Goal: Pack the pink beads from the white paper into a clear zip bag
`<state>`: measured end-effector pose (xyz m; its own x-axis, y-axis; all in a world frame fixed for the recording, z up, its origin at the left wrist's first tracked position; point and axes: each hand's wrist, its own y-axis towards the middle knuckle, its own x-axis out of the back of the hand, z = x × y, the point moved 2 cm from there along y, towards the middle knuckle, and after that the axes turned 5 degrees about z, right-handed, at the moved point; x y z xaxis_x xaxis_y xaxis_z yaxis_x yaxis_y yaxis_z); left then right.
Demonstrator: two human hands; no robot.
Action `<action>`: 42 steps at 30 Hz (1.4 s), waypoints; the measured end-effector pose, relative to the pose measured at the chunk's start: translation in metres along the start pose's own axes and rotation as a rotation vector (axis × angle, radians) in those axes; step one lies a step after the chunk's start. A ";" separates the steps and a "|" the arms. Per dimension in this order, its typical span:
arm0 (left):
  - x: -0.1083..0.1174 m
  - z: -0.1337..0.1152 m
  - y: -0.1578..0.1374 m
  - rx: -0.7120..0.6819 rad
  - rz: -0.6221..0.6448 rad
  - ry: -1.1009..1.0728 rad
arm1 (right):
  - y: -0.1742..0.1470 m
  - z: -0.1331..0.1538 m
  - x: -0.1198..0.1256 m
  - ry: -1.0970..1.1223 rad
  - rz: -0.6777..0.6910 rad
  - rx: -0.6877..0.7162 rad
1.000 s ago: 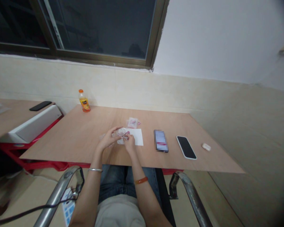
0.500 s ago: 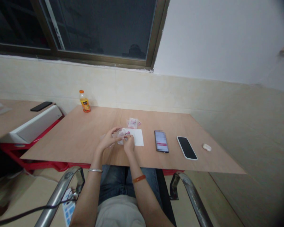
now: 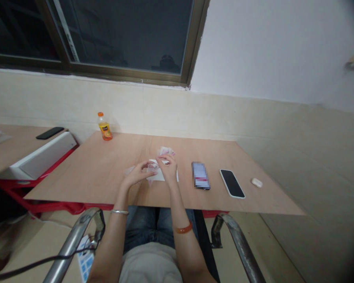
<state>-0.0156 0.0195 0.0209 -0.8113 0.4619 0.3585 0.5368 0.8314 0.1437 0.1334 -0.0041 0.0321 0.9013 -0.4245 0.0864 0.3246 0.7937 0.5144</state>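
Note:
My left hand (image 3: 137,173) is curled, thumb and fingers around a small clear plastic bag (image 3: 152,166) above a white sheet of paper (image 3: 157,177). Just right of the bag, my right hand (image 3: 170,169) is raised over the same paper with its fingertips drawn together. Whatever may be between those fingertips is too small to make out. Close behind the right fingers lie small clear packets with pinkish markings (image 3: 166,150), partly covered by the hand. More clear plastic (image 3: 129,170) shows beside my left fingers.
On the wooden table (image 3: 106,177), a phone with a lit screen (image 3: 200,175), a white-edged phone (image 3: 232,183) and a small white case (image 3: 257,182) lie to the right. An orange drink bottle (image 3: 105,126) stands at the back left. Metal armrests (image 3: 76,236) flank me.
My right hand has moved up and right, away from the bag and closer to the packets at the back. The left hand stays around the bag.

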 end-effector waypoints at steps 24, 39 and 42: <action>0.009 0.014 0.001 -0.056 -0.092 0.022 | -0.024 -0.097 -0.024 -0.257 0.039 -0.237; 0.013 0.012 -0.002 -0.046 -0.125 0.025 | -0.039 -0.088 -0.051 -0.635 0.239 -0.305; 0.014 0.016 -0.001 -0.034 -0.133 0.036 | -0.043 -0.091 -0.048 -0.601 0.175 -0.271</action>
<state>-0.0315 0.0301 0.0112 -0.8674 0.3365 0.3665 0.4330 0.8734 0.2228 0.1019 0.0220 -0.0714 0.6566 -0.3862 0.6479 0.3198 0.9205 0.2245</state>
